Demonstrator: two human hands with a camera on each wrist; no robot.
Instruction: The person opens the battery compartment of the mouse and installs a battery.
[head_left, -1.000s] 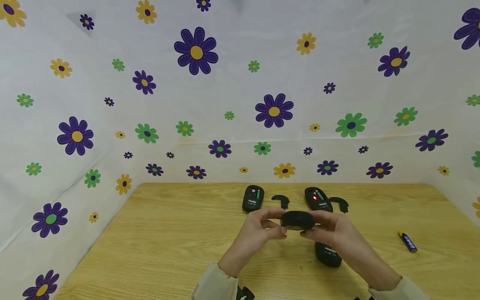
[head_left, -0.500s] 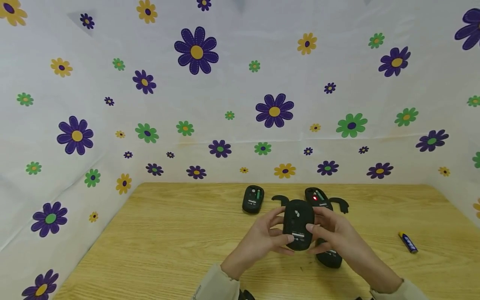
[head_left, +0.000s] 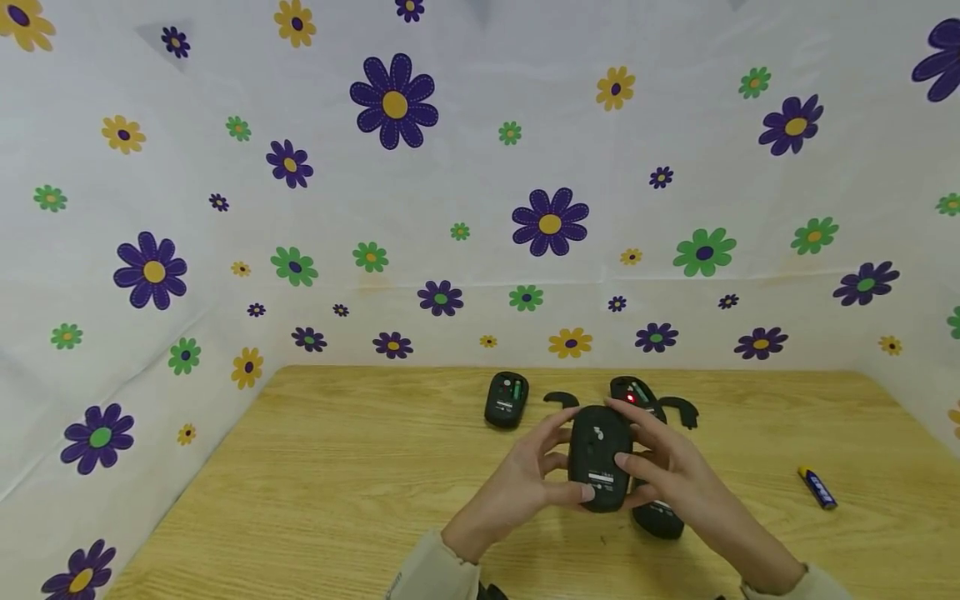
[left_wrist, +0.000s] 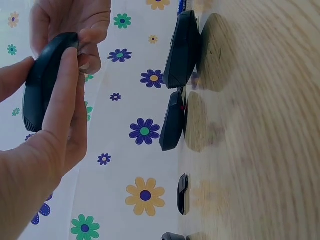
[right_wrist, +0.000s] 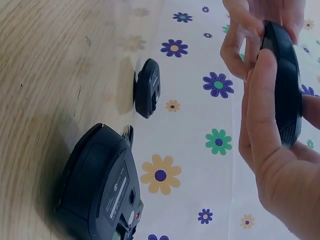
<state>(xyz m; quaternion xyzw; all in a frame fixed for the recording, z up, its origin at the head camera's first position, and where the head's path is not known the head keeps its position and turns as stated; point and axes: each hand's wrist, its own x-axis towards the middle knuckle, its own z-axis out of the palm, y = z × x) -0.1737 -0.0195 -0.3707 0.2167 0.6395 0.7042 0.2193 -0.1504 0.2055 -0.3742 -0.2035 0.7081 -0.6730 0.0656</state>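
Observation:
A black computer mouse (head_left: 600, 458) is raised above the table, its underside with a white label turned toward the head camera. My left hand (head_left: 531, 479) grips its left side, thumb on the lower part of the underside. From the other side my right hand (head_left: 671, 467) holds it, the thumb laid across the underside's right edge. Both wrist views show the held mouse (left_wrist: 42, 80) edge-on between curled fingers. Just beyond and below it, a second mouse (head_left: 660, 521) lies bottom-up on the table, partly covered by the right hand.
Farther back lie a mouse (head_left: 506, 402) with an uncovered battery bay and another mouse (head_left: 636, 393) showing a red light. Two curved black covers (head_left: 561, 399) (head_left: 680, 411) lie near them. A blue and yellow battery (head_left: 817, 487) lies right. Flowered cloth (head_left: 480, 167) hangs behind.
Seen end-on a second ago, the held mouse has been tipped up so its underside faces the head camera. Since then both hands have shifted slightly lower and to the right with it.

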